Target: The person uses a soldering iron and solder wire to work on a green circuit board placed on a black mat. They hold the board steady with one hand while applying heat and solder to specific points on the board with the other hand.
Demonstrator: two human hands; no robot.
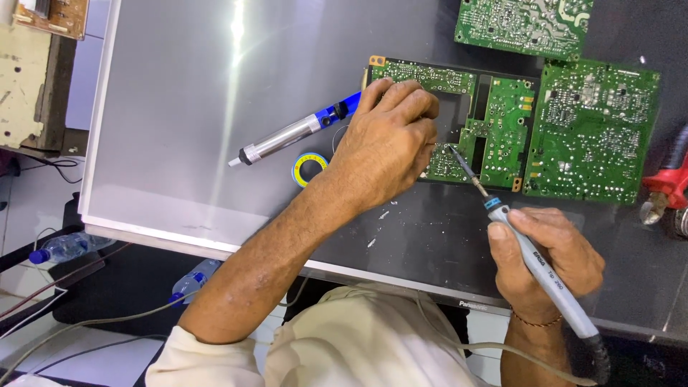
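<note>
My left hand [390, 140] lies curled over the left half of a green circuit board [502, 122], pressing on it; whether the fingers pinch anything is hidden. My right hand [548, 258] grips a grey soldering iron [534, 261] with a blue collar. Its metal tip [453, 150] touches the board just right of my left fingers. A silver and blue desoldering pump [290, 135] lies left of my left hand. A small yellow and blue roll [308, 168] sits by my left wrist.
Everything rests on a large flat panel [179, 107] laid face down. Two more green boards lie at right [591, 136] and top right [523, 25]. A red-handled tool [670, 183] sits at the right edge. Plastic bottles [64, 247] and cables lie below left.
</note>
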